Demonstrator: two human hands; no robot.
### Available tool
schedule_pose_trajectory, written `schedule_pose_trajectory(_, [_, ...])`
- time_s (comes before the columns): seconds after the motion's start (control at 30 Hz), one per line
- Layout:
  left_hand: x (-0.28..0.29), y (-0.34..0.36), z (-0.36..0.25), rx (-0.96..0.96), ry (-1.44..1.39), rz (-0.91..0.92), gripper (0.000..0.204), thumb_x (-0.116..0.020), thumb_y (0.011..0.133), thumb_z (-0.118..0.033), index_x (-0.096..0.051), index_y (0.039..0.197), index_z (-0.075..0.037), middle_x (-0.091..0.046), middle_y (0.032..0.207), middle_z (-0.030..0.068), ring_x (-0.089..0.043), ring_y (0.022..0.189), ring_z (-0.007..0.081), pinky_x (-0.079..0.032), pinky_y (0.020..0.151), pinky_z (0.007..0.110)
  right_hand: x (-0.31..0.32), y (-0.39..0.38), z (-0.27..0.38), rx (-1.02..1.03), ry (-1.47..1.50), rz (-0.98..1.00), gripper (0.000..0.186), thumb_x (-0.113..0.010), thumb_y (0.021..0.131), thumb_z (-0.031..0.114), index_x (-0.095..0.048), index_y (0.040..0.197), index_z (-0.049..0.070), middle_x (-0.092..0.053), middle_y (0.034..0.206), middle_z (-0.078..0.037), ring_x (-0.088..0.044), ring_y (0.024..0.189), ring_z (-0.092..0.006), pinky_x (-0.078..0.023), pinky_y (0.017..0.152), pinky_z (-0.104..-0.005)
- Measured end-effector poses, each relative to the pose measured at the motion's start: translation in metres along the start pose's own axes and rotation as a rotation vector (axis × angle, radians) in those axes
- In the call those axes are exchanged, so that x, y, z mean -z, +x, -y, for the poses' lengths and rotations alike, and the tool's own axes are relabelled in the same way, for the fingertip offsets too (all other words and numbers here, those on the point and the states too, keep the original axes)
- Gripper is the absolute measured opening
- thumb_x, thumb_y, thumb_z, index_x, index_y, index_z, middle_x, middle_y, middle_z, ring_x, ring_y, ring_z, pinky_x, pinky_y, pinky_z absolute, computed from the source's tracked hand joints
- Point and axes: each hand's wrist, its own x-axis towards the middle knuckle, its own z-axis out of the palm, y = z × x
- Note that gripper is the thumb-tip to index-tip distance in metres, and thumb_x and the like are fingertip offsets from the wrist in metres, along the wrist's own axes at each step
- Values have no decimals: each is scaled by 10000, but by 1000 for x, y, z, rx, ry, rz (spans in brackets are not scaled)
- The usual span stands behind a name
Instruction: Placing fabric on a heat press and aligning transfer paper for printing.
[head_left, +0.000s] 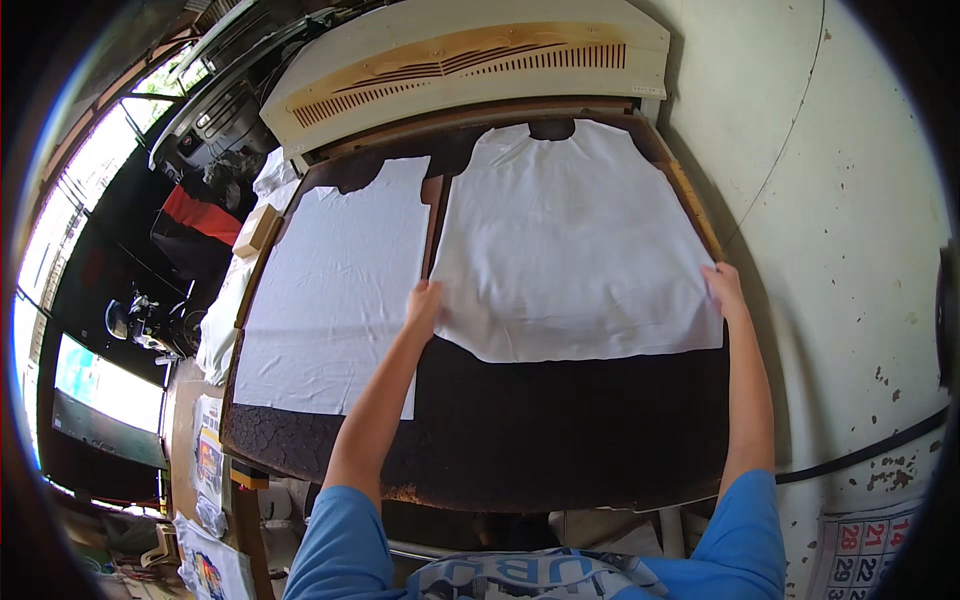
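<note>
A white cut shirt panel (pixel 580 240) with a scooped neckline lies on the right half of a dark worn board (pixel 580 430). Its lower part lifts a little off the surface between my hands. At its lower left corner my left hand (pixel 425 305) is closed on the fabric. My right hand (pixel 724 288) pinches the panel's right edge near the lower corner. A second white shirt panel (pixel 335 290) lies on the left half of the board, with small wrinkles across it. My left forearm passes over its lower right part.
A cream metal machine housing (pixel 470 70) with slotted vents and brown scorch marks stands behind the board. A pale wall (pixel 840 200) with peeling paint rises close on the right. At the left are a small box (pixel 255 230), red cloth (pixel 200 213), and printed white fabric (pixel 212 560).
</note>
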Motion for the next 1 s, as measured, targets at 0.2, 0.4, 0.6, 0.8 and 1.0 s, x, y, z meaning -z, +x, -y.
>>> schedule_pose_trajectory(0.2, [13, -79, 24, -472, 547, -125, 356, -486, 797, -114, -405, 1133, -28, -524, 705, 117, -510, 628, 178, -417, 584, 303, 9, -78, -3, 108, -349, -31, 198, -615, 723, 161, -526, 679, -11, -515, 600, -64, -470, 571, -112, -367, 505, -294])
schedule_pose_trajectory(0.4, [24, -164, 5, -473, 572, -74, 318, -421, 823, -8, -469, 1123, -102, -333, 556, 69, -344, 503, 136, -327, 507, 253, 41, -122, -1, 204, -392, -215, 268, -586, 740, 147, -420, 640, -37, -376, 530, -149, -338, 489, -201, -323, 486, -339])
schedule_pose_trajectory(0.6, [29, -192, 18, -422, 545, -63, 161, -472, 841, -60, -570, 965, -34, -332, 548, 53, -324, 518, 79, -313, 484, 230, 54, -144, -7, 195, -408, -190, 304, -598, 732, 126, -369, 621, -41, -337, 526, -153, -296, 495, -237, -307, 479, -352])
schedule_pose_trajectory(0.8, [33, -190, 25, -531, 562, -32, 162, -468, 833, -59, -566, 955, -15, -544, 650, 182, -552, 570, 248, -421, 567, 290, 55, -157, -16, 279, -533, -247, 293, -597, 736, 115, -373, 628, -39, -367, 562, -202, -303, 514, -310, -314, 491, -376])
schedule_pose_trajectory(1.0, [67, -191, 53, -551, 684, -61, 195, -469, 800, -90, -549, 975, -56, -582, 876, 183, -554, 798, 351, -434, 692, 411, 38, -175, -10, 287, -820, -301, 150, -595, 735, 99, -513, 795, -12, -542, 719, -187, -534, 707, -370, -428, 626, -415])
